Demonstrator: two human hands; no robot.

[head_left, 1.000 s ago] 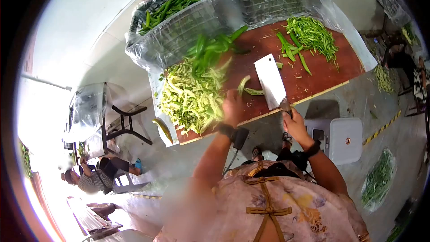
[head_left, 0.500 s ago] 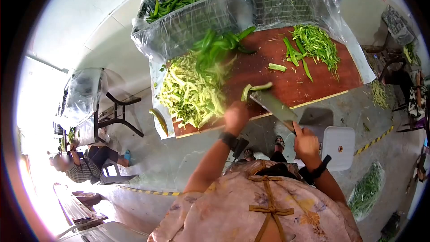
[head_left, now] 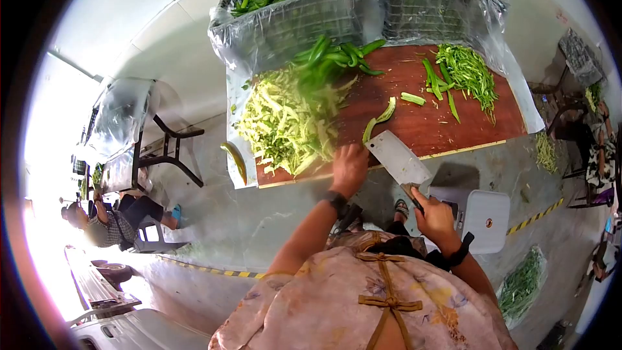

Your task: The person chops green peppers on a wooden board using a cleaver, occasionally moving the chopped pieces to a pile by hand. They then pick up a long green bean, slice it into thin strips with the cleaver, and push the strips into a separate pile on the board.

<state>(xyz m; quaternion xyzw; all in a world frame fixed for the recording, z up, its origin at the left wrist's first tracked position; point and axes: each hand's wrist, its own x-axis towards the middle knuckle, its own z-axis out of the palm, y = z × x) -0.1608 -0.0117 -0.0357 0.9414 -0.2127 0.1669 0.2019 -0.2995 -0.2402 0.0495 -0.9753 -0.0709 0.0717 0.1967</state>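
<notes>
My right hand [head_left: 435, 220] is wrapped around the handle of a cleaver [head_left: 400, 161], its broad blade lying over the front edge of the reddish-brown board [head_left: 402, 68]. At that same edge, my left hand [head_left: 350, 167] rests with its fingers curled down; whatever they pinch is hidden. A curved, pale green split pepper piece [head_left: 381, 118] lies just beyond those fingers and the blade tip. To the left spreads a heap of pale cut pepper pieces [head_left: 278, 131]. Behind it are whole green peppers [head_left: 334, 55], partly blurred. A short cut piece [head_left: 413, 98] sits further right.
Two plastic-lined crates stand behind the board, the left crate [head_left: 291, 26] holding green peppers. Shredded green strips [head_left: 468, 74] lie at the right. A white stool [head_left: 487, 220] and a bag of greens [head_left: 522, 285] are on the floor. Another person [head_left: 120, 227] sits at left.
The view has shifted slightly. The curved pepper piece now lies turned on the board, and the cleaver has moved slightly lower and closer to me. My left hand's fingers have curled at the board edge.
</notes>
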